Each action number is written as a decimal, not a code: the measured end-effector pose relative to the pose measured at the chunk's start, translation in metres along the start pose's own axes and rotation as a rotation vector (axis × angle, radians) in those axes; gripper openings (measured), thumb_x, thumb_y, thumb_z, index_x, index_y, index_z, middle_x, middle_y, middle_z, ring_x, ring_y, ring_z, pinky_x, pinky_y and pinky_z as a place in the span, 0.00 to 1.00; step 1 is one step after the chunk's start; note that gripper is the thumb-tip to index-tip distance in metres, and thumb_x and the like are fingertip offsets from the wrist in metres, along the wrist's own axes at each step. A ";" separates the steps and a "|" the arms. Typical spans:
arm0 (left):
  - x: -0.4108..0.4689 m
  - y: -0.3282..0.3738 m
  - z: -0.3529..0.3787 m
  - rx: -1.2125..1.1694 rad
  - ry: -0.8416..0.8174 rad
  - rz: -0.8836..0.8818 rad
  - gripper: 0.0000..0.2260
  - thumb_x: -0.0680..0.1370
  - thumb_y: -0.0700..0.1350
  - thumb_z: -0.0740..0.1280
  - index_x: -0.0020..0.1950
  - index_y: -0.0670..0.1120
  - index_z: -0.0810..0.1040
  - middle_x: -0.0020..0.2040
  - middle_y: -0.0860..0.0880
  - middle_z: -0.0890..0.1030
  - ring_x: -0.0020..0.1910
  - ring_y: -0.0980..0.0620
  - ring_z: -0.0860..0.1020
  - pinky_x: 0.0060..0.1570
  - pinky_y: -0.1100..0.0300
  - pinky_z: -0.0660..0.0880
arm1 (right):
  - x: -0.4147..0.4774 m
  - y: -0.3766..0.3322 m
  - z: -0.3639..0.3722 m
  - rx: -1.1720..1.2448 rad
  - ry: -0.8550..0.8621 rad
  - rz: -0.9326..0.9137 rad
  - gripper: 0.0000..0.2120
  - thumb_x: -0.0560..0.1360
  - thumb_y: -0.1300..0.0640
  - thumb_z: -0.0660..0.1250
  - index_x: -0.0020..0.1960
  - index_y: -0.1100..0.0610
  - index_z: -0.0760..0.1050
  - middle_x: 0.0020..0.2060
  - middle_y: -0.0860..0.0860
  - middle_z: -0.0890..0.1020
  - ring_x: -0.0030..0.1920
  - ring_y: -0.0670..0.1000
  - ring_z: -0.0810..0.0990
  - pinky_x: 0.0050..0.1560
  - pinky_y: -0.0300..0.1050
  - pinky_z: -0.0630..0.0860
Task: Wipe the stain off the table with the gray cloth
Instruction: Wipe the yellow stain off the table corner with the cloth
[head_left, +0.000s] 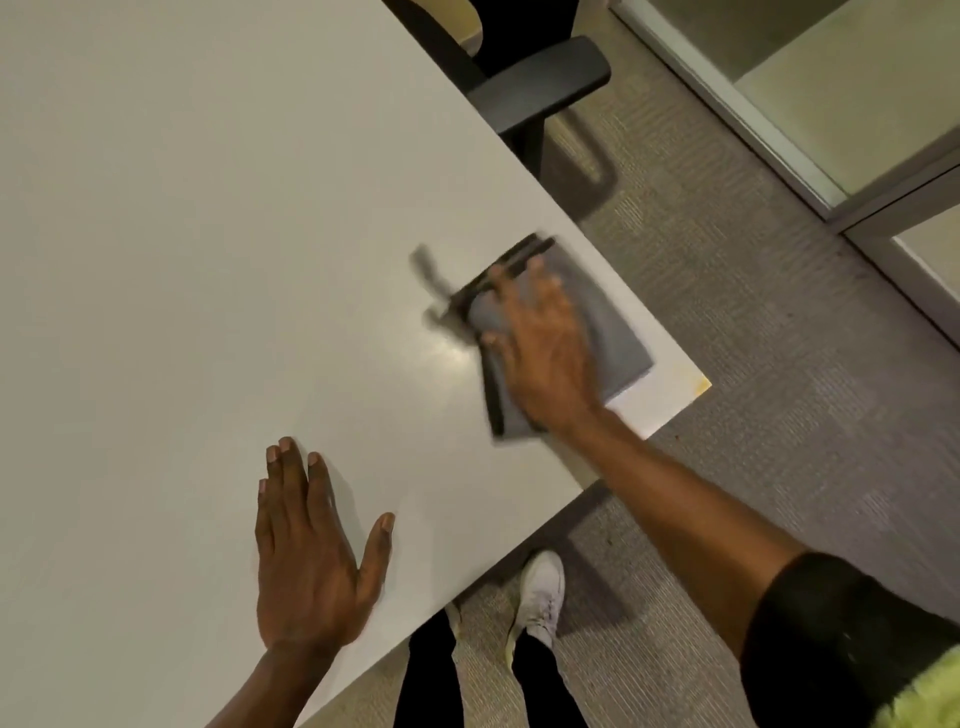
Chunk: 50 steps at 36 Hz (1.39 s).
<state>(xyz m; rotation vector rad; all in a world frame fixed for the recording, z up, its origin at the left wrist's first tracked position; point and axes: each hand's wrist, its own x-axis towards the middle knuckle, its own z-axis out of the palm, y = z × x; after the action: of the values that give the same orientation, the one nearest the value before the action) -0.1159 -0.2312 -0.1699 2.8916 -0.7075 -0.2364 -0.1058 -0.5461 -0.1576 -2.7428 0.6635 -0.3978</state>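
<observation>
The gray cloth, the only cloth here, lies folded flat on the white table near its right corner, one folded edge reaching almost to the table's right edge. My right hand is pressed palm-down on top of it, fingers spread wide across the fabric rather than curled around it; the hand and the cloth's near edges are blurred. Just beyond my fingertips one dark smeared stain marks the tabletop, a streak that touches the cloth's far left edge. A shiny patch of reflected light sits on the table just left of the cloth. At the very tip of the table corner there is one small yellowish mark, apart from the cloth. My left hand rests flat on the table nearer to me, open, fingers together and thumb held out, holding nothing. Below the table edge I see my two legs in dark trousers and one white shoe on gray carpet. One dark chair stands at the table's far side.
</observation>
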 end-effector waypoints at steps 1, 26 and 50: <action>0.001 0.000 0.000 -0.002 0.004 0.002 0.45 0.83 0.66 0.59 0.89 0.35 0.57 0.92 0.39 0.47 0.93 0.42 0.45 0.89 0.36 0.53 | -0.018 -0.015 0.003 0.038 -0.023 -0.109 0.28 0.82 0.54 0.68 0.80 0.58 0.69 0.79 0.60 0.70 0.81 0.64 0.64 0.81 0.66 0.63; 0.000 -0.003 0.002 -0.002 0.005 -0.007 0.45 0.83 0.68 0.57 0.90 0.39 0.55 0.93 0.40 0.48 0.93 0.42 0.46 0.90 0.38 0.52 | -0.049 -0.059 0.015 0.035 -0.212 -0.372 0.24 0.83 0.54 0.65 0.79 0.54 0.71 0.83 0.53 0.65 0.85 0.62 0.56 0.84 0.63 0.57; 0.000 -0.003 0.004 -0.009 -0.004 -0.020 0.46 0.83 0.70 0.55 0.90 0.39 0.55 0.93 0.43 0.45 0.93 0.44 0.45 0.89 0.36 0.54 | -0.085 -0.009 -0.016 -0.060 -0.241 -0.081 0.26 0.88 0.43 0.52 0.83 0.51 0.65 0.86 0.52 0.57 0.87 0.57 0.51 0.84 0.64 0.56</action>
<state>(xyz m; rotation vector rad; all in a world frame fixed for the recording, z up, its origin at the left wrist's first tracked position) -0.1148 -0.2289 -0.1746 2.8920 -0.6766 -0.2473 -0.1801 -0.5008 -0.1568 -2.8186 0.5105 -0.0618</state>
